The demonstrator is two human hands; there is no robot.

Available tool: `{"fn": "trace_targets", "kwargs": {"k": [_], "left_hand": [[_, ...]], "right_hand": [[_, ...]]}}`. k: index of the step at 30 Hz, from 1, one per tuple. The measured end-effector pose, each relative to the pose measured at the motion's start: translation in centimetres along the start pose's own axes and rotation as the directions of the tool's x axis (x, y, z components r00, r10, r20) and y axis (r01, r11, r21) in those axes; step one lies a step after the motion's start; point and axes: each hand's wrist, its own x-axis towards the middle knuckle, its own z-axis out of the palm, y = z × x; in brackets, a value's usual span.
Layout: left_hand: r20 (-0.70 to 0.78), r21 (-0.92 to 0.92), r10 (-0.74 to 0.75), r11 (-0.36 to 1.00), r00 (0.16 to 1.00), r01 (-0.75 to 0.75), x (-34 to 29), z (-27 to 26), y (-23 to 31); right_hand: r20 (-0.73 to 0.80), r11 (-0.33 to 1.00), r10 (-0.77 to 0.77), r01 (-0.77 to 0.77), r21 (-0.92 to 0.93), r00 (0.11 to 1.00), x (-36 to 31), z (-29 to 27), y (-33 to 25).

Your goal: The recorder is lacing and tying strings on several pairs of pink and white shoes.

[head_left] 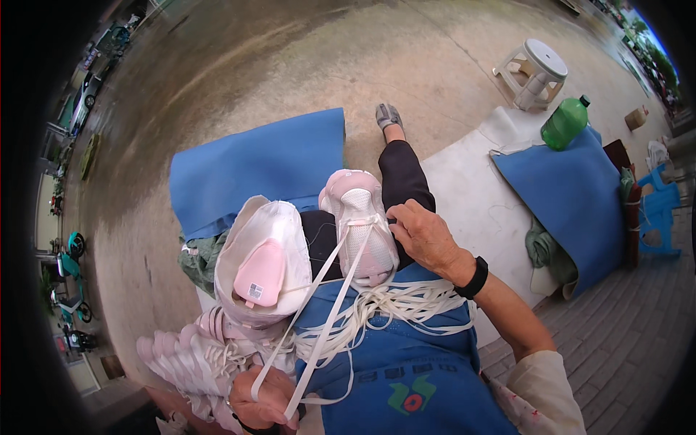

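A pink and white shoe upper (359, 225) lies across my lap, its toe pointing away from me. A white shoelace (328, 330) runs from its eyelets in two long taut strands down to my left hand (264, 399), which is closed around them at the lower left. My right hand (428, 235) is at the upper's right edge, fingers curled in a pinch against it; what lies between the fingertips is hidden. Below the upper, a bundle of loose white laces (406, 308) is spread over my blue apron (406, 370).
Left of my lap stands a white bag (290, 250) with a pink padded piece (261, 274); stacked pink uppers (196, 355) lie below it. Blue sheets (261, 159) flank me. On the right are a green bottle (565, 123), a white stool (535, 72) and a blue chair (658, 210).
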Motion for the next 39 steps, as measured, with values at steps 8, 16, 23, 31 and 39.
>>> {"fn": "trace_targets", "kwargs": {"k": [8,16,23,31,39], "left_hand": [[-0.046,-0.097,0.014,0.995,0.999,-0.018,-0.8,1.0,3.6],[-0.226,-0.189,0.125,0.967,0.966,-0.169,0.1,-0.3,5.2],[-0.281,-0.11,0.15,0.976,0.948,-0.187,2.4,-0.7,7.3],[-0.284,0.112,0.203,0.978,0.937,-0.177,1.1,-2.2,8.6],[-0.285,0.047,0.194,0.981,0.939,-0.189,-0.3,-2.2,8.6]], "right_hand": [[-0.085,0.931,-0.358,0.363,0.045,0.93,-0.1,2.8,-5.4],[0.021,0.879,-0.462,0.455,0.144,0.887,1.5,2.1,-6.7],[0.046,0.882,-0.443,0.427,0.197,0.895,2.1,1.9,-8.1],[0.043,0.876,-0.431,0.407,0.258,0.901,2.9,1.0,-9.7],[0.051,0.857,-0.464,0.434,0.279,0.884,2.0,0.1,-11.3]]}}
